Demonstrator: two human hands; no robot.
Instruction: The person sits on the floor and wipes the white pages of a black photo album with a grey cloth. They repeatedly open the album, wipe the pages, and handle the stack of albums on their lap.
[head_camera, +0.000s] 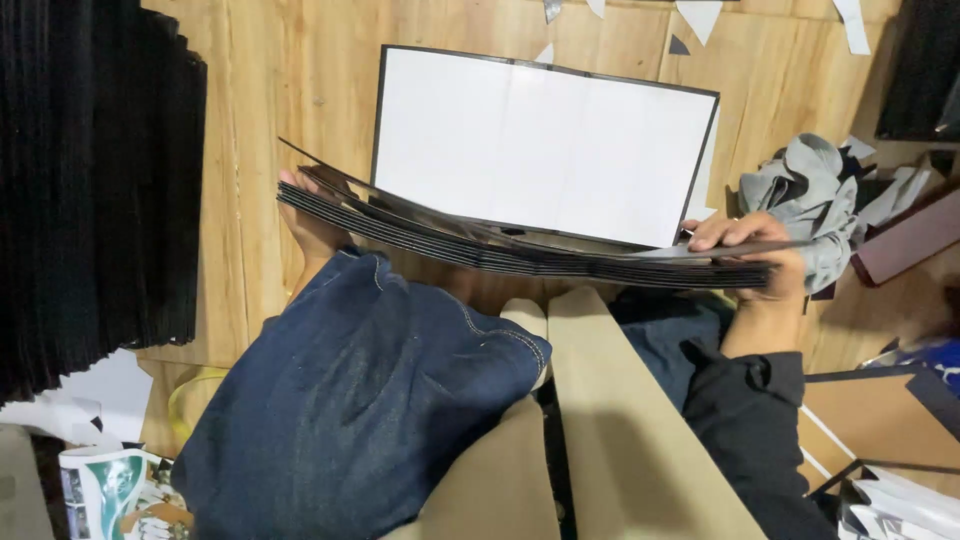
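Card stack (520, 255) over white-faced sheet (545, 145)

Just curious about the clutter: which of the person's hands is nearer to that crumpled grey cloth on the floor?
Right. The right hand grips the stack of black sheets at its end right beside the grey cloth; the left hand holds the stack's far end, well away.

grey cloth (810, 195) (crumpled), paper scraps (700, 15), plank floor (290, 70)

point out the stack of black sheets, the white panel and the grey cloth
stack of black sheets (520, 258), head view, on its layered front edge
white panel (540, 140), head view, on its blank face
grey cloth (810, 190), head view, on its crumpled middle
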